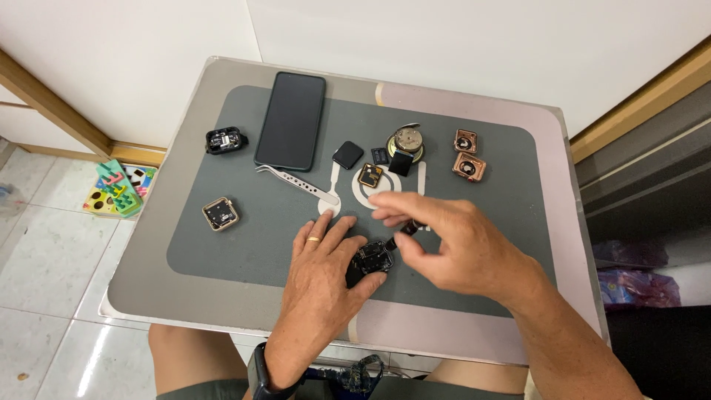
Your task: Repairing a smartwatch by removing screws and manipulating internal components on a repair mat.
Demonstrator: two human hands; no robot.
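An opened smartwatch body (372,258), a small dark block with exposed circuitry and glinting metal parts, lies on the grey work mat (222,244) near the table's front edge, just right of the mat's centre line. The left hand (320,285), wearing a gold ring on one finger and a dark wristband, presses down beside it, thumb and fingers closed against the body's left and lower edges to steady it. The right hand (444,241) hovers just above and to the right, thumb and fingers pinched narrowly on a slim black tool (404,231) whose tip points down at the watch body's upper right corner. Just beyond the hands, a curved pair of steel tweezers (296,181) rests on the mat, its points toward a pale ring printed on the mat. Farther back lie a square black watch screen (347,155), a small square module with a copper-coloured face (370,175), and a round metal-rimmed dish (406,141) holding parts. To the right sit two rose-gold watch cases (467,155), one behind the other. A black glass smartphone (290,120) lies face up at the rear left, with a black watch housing (224,140) beside it on the mat's edge and a pale gold watch case (221,213) at the left. The mat covers a rounded beige table (148,281); a colourful plastic toy (118,189) lies on the tiled floor (52,296).
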